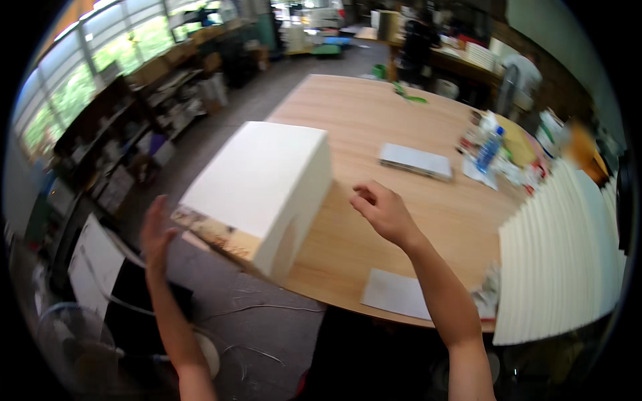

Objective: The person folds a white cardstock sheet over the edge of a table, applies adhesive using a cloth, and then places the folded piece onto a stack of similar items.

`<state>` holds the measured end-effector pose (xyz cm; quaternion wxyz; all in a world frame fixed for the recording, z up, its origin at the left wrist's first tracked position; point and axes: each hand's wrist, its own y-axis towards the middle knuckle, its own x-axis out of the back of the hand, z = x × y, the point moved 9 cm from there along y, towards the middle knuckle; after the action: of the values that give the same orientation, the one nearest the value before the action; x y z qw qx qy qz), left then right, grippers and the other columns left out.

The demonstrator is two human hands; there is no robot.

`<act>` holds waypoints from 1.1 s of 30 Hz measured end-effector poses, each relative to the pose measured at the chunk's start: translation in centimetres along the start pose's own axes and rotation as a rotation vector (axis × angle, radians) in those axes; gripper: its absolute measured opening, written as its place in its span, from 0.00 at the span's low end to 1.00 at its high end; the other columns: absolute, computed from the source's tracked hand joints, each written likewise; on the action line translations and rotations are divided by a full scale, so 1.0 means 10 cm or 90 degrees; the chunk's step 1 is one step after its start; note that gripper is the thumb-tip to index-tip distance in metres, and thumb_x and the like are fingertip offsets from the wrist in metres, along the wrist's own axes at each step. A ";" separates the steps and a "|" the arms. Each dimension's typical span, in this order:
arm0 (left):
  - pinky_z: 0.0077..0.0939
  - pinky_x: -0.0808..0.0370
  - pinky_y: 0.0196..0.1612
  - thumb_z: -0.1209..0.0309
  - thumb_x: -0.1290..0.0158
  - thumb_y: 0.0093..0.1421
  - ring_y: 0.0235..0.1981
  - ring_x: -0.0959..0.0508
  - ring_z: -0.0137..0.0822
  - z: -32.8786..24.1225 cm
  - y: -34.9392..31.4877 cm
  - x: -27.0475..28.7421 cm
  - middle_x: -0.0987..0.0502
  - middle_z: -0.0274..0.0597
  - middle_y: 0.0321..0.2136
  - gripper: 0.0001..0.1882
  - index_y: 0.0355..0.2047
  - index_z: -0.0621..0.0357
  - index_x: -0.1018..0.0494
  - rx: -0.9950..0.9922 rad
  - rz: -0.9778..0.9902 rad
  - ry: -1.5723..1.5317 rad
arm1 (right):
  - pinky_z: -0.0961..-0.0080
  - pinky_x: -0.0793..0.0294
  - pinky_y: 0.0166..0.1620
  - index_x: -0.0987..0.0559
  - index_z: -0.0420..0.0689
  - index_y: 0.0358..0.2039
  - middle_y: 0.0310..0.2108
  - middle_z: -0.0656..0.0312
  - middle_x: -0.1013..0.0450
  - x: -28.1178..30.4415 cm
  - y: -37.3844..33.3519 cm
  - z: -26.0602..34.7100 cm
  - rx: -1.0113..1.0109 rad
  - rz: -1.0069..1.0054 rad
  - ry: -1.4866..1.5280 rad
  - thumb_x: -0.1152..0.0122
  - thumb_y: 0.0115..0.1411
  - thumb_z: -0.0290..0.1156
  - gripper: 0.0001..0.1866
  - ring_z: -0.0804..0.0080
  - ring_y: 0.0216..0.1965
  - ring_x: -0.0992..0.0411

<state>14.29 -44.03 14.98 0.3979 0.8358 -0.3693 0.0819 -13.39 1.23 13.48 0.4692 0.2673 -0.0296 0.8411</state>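
Note:
A large white box-shaped block (251, 174) stands at the left side of the wooden table (374, 220), with a brown patterned strip along its near face. Beside its near left corner, my left hand (158, 234) is raised with fingers stretched, slightly blurred and holding nothing. My right hand (384, 208) hovers over the table to the right of the block, apart from it. Its fingers are loosely bent, and nothing shows in them. At the near edge, partly behind my right forearm, lies a flat white sheet (391, 291). A thin white stack (415, 161) lies farther back.
Tall fanned white stacks (558, 254) line the right edge. Behind them are a blue-labelled bottle (490, 148) and crumpled packaging. Green strips (409, 95) lie at the far edge. A person (523, 77) bends at the back right. Loaded shelves (127, 147) run along the windows.

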 end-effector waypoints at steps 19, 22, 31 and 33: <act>0.72 0.49 0.75 0.50 0.22 0.44 0.77 0.42 0.55 -2.12 -2.12 -4.11 0.38 0.57 0.74 0.63 0.74 0.65 0.42 -0.324 0.686 0.153 | 0.52 0.36 0.71 0.23 0.39 0.63 0.61 0.52 0.24 0.87 -3.12 -1.42 -0.021 -0.182 -0.457 0.32 0.65 0.50 0.34 0.55 0.67 0.30; 0.70 0.49 0.75 0.48 0.23 0.45 0.75 0.39 0.55 -2.11 -2.09 -4.05 0.37 0.56 0.73 0.64 0.74 0.66 0.42 -0.337 0.675 0.214 | 0.53 0.37 0.72 0.23 0.41 0.63 0.62 0.53 0.25 0.81 -3.11 -1.40 -0.001 -0.228 -0.465 0.33 0.66 0.50 0.33 0.56 0.67 0.30; 0.50 0.30 0.69 0.69 0.29 0.57 0.70 0.29 0.57 -5.73 -1.09 -4.34 0.24 0.54 0.63 0.34 0.64 0.62 0.27 -0.610 0.601 -0.325 | 0.54 0.37 0.72 0.23 0.40 0.60 0.64 0.53 0.27 0.83 -3.17 -1.44 -0.015 -0.267 -0.433 0.36 0.70 0.47 0.28 0.55 0.67 0.30; 0.45 0.28 0.68 0.74 0.32 0.60 0.68 0.27 0.54 -6.55 -1.02 -4.45 0.20 0.51 0.60 0.26 0.59 0.62 0.22 -0.659 0.597 -0.447 | 0.55 0.33 0.69 0.24 0.39 0.58 0.64 0.52 0.28 1.00 -3.23 -1.24 0.024 -0.336 -0.418 0.34 0.68 0.44 0.26 0.55 0.65 0.30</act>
<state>-0.24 32.27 33.52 0.5209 0.2773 -0.7795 -0.2101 3.22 30.71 1.11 0.6292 0.5282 -0.0923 0.5626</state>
